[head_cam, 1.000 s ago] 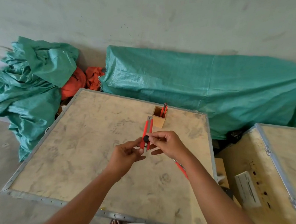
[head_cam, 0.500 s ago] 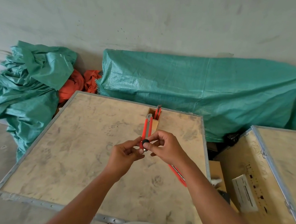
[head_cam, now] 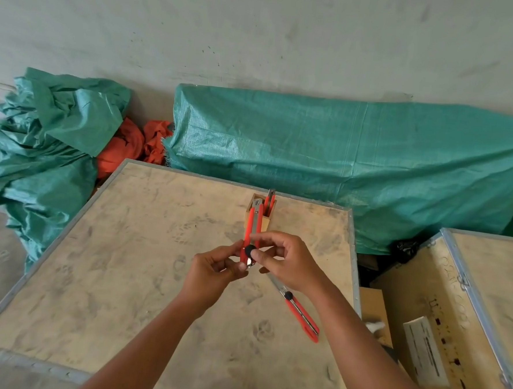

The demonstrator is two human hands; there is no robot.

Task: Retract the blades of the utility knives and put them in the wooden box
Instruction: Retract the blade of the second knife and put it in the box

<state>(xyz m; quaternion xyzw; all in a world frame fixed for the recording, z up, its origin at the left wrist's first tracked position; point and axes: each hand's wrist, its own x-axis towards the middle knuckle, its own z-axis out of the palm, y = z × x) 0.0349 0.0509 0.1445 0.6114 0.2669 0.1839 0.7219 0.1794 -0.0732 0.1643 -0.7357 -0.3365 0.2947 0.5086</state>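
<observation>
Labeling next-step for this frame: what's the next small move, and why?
Probably carry the red utility knife forward into the small wooden box: both hands pinch its near end, no blade visibly protrudes, and the box stands just beyond.

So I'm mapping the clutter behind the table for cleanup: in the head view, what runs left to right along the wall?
Crumpled green tarp → orange cloth → long green tarp-covered heap.
</observation>
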